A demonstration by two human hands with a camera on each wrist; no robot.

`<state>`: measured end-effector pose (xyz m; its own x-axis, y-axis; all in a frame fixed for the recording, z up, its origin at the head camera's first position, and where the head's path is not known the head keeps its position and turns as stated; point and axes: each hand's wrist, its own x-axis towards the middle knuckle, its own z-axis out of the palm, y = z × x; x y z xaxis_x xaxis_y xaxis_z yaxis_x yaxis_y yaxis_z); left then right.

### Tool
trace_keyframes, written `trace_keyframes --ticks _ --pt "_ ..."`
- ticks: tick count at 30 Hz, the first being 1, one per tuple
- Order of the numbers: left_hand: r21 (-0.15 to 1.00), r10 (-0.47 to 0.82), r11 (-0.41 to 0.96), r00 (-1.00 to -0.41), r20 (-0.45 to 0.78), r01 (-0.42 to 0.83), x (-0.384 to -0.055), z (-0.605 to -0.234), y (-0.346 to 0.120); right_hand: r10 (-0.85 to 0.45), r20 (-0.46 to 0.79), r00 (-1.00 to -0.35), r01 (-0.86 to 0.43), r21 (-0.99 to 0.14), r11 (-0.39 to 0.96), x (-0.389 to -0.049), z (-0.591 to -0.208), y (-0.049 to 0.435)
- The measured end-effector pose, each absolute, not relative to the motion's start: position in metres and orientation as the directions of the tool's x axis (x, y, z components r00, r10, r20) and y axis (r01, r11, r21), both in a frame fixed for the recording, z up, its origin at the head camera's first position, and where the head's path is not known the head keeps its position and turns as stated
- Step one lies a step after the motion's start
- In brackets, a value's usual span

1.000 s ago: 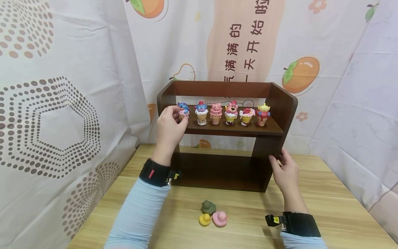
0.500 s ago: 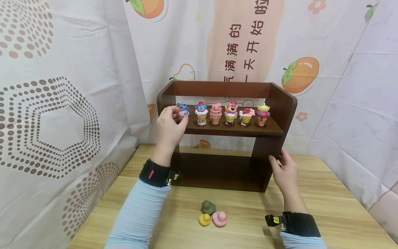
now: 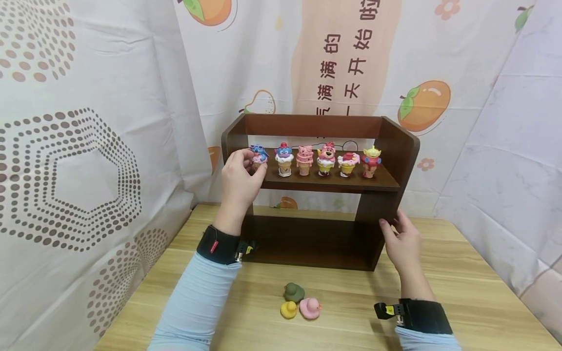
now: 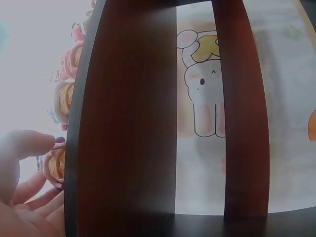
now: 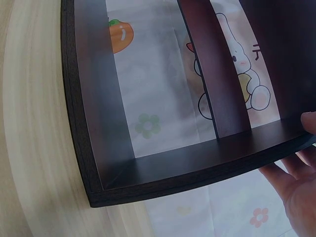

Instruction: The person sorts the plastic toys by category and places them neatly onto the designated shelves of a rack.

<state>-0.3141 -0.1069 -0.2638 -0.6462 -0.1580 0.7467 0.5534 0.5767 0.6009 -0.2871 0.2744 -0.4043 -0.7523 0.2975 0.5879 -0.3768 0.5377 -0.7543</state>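
Observation:
At the left end of a dark brown two-tier shelf (image 3: 312,126), my left hand (image 3: 240,179) pinches a blue character ice-cream-cone figurine (image 3: 259,154) between thumb and fingers. The figurine stands upright at the upper board, its cone partly hidden by the thumb. From below, the left wrist view shows the thumb and fingers around its swirled cone (image 4: 58,165). My right hand (image 3: 402,242) grips the front edge of the shelf's right side panel. In the right wrist view the thumb (image 5: 309,122) lies on the panel's inner side, with the fingers (image 5: 280,178) outside.
Several more cone figurines stand in a row on the upper board, from a blue one with a red top (image 3: 284,160) to a green-headed one (image 3: 371,161). Green (image 3: 294,292), yellow (image 3: 289,309) and pink (image 3: 310,308) toy ducks sit on the wooden table (image 3: 351,312) in front.

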Motion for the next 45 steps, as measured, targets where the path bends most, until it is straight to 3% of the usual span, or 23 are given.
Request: trace_keyframes --ticks 6,19,27,39,45 --pt "0.557 -0.131 0.589 -0.611 0.781 0.585 -0.310 -0.268 -0.108 0.296 0.587 -0.754 -0.381 -0.757 0.530 -0.287 -0.405 0.275" --pt "0.377 -0.051 0.684 -0.476 0.878 0.624 -0.283 -0.272 -0.113 0.286 0.586 -0.758 -0.409 -0.769 0.491 -0.285 -0.403 0.274" --pt "0.300 0.012 0.655 -0.407 0.914 0.694 -0.274 -0.276 -0.113 0.290 0.580 -0.761 -0.396 -0.770 0.501 -0.284 -0.402 0.273" --pt "0.262 0.120 0.558 -0.389 0.913 0.788 -0.266 -0.291 -0.102 0.295 0.572 -0.766 -0.361 -0.761 0.539 -0.285 -0.403 0.276" --pt "0.282 0.155 0.528 -0.418 0.895 0.801 -0.264 -0.305 -0.095 0.296 0.573 -0.764 -0.366 -0.764 0.532 -0.285 -0.402 0.275"
